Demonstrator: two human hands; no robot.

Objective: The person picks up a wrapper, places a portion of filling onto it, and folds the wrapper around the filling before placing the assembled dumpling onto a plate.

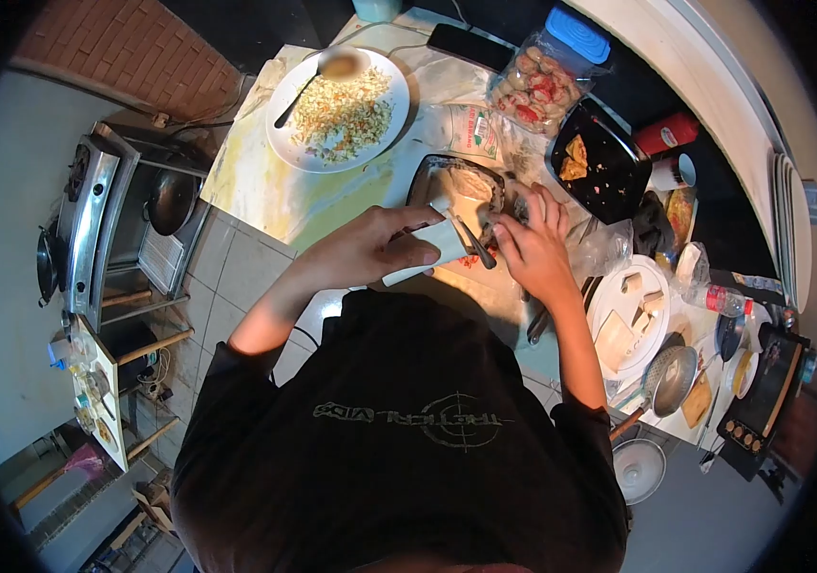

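Carton (425, 250), pale, gripped in my left hand (370, 250) near table centre, its long axis tipped up toward the right; a dark utensil (473, 244) crosses its upper end. Left of it, I log a white plate (286, 100) of chopped mix with a spoon (305, 86). My right hand (534, 250) lies just right of the carton, fingers curled over a glass dish (461, 177); what they pinch I cannot tell. Right again: bag (544, 86) of pink pieces, black tray (609, 177) holding two wedges, plate (623, 329) of pale slices, strainer (671, 377).
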